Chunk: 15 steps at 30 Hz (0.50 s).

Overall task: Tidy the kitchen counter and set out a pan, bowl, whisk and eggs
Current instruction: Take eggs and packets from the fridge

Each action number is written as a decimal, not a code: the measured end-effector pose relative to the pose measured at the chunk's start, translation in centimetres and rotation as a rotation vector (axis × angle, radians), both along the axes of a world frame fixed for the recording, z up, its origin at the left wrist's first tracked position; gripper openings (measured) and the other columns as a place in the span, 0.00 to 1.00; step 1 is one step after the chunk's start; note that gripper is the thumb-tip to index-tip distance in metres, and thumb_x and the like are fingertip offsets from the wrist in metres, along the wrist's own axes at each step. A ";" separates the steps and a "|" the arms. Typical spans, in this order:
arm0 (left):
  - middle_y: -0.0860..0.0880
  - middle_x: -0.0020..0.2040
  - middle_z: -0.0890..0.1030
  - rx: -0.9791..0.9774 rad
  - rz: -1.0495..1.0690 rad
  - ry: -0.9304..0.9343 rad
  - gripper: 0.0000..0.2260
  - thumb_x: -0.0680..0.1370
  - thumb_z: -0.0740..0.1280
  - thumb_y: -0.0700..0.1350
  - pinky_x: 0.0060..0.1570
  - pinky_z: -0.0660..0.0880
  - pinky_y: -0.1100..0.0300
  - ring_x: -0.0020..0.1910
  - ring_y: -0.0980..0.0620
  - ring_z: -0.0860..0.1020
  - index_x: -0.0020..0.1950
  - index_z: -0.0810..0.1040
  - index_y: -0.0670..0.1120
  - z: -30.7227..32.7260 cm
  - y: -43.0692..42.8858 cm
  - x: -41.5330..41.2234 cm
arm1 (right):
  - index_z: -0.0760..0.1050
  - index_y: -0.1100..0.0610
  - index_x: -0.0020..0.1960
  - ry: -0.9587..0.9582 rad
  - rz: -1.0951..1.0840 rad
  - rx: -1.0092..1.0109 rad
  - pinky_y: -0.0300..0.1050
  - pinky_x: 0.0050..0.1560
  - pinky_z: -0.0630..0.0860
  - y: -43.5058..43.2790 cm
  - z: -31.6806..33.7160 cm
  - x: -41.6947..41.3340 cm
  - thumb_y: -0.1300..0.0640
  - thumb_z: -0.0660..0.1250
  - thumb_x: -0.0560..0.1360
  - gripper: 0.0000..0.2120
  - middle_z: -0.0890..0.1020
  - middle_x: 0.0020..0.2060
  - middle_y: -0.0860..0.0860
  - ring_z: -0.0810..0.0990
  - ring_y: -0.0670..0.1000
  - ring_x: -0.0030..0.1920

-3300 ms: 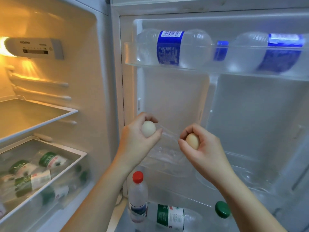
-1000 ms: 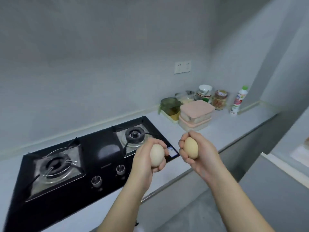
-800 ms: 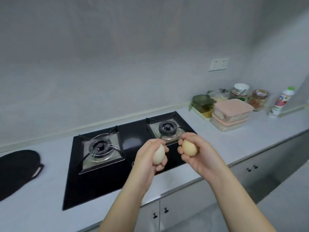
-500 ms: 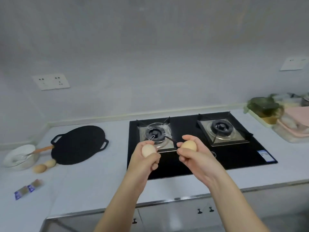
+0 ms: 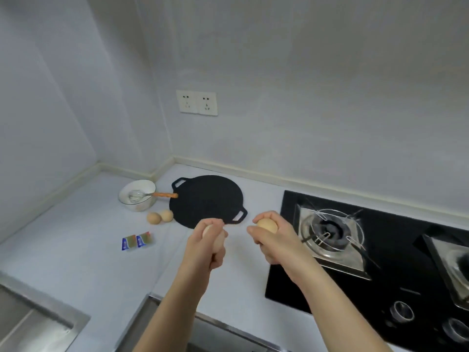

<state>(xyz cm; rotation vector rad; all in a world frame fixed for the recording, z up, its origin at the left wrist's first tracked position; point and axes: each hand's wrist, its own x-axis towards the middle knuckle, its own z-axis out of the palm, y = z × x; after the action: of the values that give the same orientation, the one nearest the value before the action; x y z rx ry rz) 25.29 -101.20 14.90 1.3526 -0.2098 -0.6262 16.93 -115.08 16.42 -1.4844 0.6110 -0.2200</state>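
My left hand [image 5: 206, 247] grips a pale egg [image 5: 215, 238] above the white counter [image 5: 76, 262]. My right hand [image 5: 275, 241] grips a tan egg [image 5: 267, 224] beside it, near the stove's left edge. Just beyond both hands lies a flat black pan [image 5: 205, 200] with two loop handles. Left of the pan stands a white bowl [image 5: 137, 195] with a whisk [image 5: 152, 195] in it, its orange handle resting on the rim. Two brown eggs [image 5: 160, 216] lie on the counter between bowl and pan.
A black gas stove [image 5: 368, 250] with two burners fills the right side. Two small blue packets [image 5: 137, 241] lie on the counter in front of the eggs. A steel sink [image 5: 33, 323] is at the lower left. A double wall socket [image 5: 197, 102] sits above the pan.
I turned from the open fridge to the counter with an egg in each hand. The view swung left along the counter, and the pan, bowl and lying eggs are now close in front.
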 end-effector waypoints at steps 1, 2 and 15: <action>0.47 0.38 0.73 -0.006 0.041 0.024 0.07 0.75 0.66 0.44 0.24 0.60 0.63 0.26 0.53 0.64 0.52 0.74 0.44 -0.2 0.9 1.2 | 0.74 0.50 0.48 0.031 0.046 -0.054 0.37 0.24 0.62 0.4 -0.6 1.9 0.53 0.70 0.72 0.07 0.75 0.35 0.51 0.67 0.44 0.25; 0.47 0.38 0.72 -0.018 0.094 0.061 0.11 0.72 0.66 0.44 0.26 0.63 0.62 0.27 0.52 0.66 0.53 0.73 0.45 -1.0 2.7 3.1 | 0.73 0.50 0.49 0.080 0.109 -0.105 0.37 0.26 0.64 1.6 -1.2 4.6 0.51 0.69 0.72 0.09 0.75 0.36 0.50 0.69 0.44 0.27; 0.48 0.49 0.77 0.465 0.209 -0.106 0.19 0.74 0.71 0.43 0.34 0.72 0.63 0.33 0.52 0.76 0.62 0.70 0.50 -8.9 15.6 22.5 | 0.63 0.53 0.63 0.281 0.561 -0.610 0.38 0.36 0.71 12.9 -8.8 26.7 0.53 0.67 0.73 0.22 0.73 0.48 0.47 0.75 0.45 0.44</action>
<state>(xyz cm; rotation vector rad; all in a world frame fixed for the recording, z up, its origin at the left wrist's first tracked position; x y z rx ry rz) 47.84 -85.59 6.05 1.8312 -0.0040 -0.4404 43.62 -102.21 7.61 -2.2383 0.3312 0.2698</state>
